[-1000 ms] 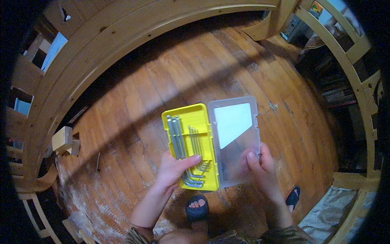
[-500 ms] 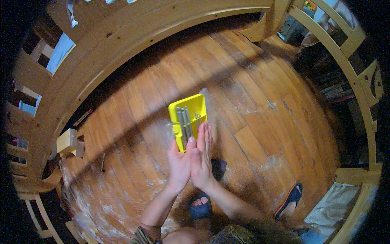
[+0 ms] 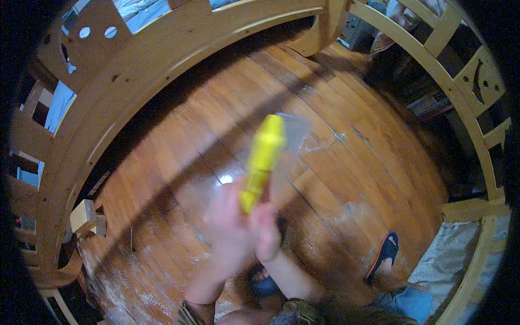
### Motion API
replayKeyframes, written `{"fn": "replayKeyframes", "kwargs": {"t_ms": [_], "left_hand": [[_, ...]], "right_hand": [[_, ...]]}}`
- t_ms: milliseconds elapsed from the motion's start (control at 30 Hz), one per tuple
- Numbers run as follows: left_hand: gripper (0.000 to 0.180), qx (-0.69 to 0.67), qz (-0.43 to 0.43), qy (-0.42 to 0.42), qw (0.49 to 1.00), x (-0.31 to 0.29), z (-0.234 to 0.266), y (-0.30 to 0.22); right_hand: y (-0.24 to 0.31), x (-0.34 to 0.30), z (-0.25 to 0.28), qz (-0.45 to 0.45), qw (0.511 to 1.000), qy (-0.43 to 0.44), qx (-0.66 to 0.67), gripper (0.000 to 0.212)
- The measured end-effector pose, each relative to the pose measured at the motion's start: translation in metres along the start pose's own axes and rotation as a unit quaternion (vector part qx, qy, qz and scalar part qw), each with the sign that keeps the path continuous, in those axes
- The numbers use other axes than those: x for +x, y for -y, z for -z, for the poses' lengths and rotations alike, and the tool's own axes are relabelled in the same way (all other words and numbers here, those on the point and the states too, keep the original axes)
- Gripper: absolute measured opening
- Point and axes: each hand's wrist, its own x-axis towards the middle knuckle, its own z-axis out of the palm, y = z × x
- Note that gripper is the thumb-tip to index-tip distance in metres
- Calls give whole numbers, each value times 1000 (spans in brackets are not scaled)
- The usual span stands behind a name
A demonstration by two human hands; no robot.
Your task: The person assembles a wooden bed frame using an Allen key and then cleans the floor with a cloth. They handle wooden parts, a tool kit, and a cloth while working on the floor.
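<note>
A yellow drill bit case [image 3: 265,149] is held up in front of me above the floor, its narrow side facing me. A clear plastic lid [image 3: 298,130] shows on its right. My left hand [image 3: 227,214] grips the lower end of the case from the left, its fingers smeared by motion. Close against it, my right hand [image 3: 265,230] presses the case from the right, also blurred. From this angle the metal bits inside are hidden.
Scuffed wooden boards form the floor [image 3: 227,114]. A wooden bed frame [image 3: 162,57] curves across the far left, and another railing [image 3: 460,97] stands at the right. Small wood blocks [image 3: 84,216] lie at the left. My foot in a dark sandal [image 3: 385,254] is at lower right.
The case has turned from showing its open face with bits to showing its yellow edge. Both hands turned with it, still together. The view has shifted slightly.
</note>
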Motion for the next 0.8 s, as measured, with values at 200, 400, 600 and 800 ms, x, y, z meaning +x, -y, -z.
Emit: {"fn": "replayKeyframes", "kwargs": {"t_ms": [200, 400, 600, 800], "left_hand": [[27, -438, 386, -112, 804, -23, -27, 126], [40, -582, 394, -201, 682, -52, 31, 210], [43, -608, 358, -186, 684, -47, 37, 214], [46, -733, 328, -17, 596, -18, 27, 166]], "right_hand": [[-32, 17, 13, 70, 919, 57, -383, 52], [-99, -75, 85, -76, 823, 105, -553, 54], [-141, -89, 73, -117, 647, 276, -701, 88], [-79, 1, 35, -210, 840, 409, -287, 98]]}}
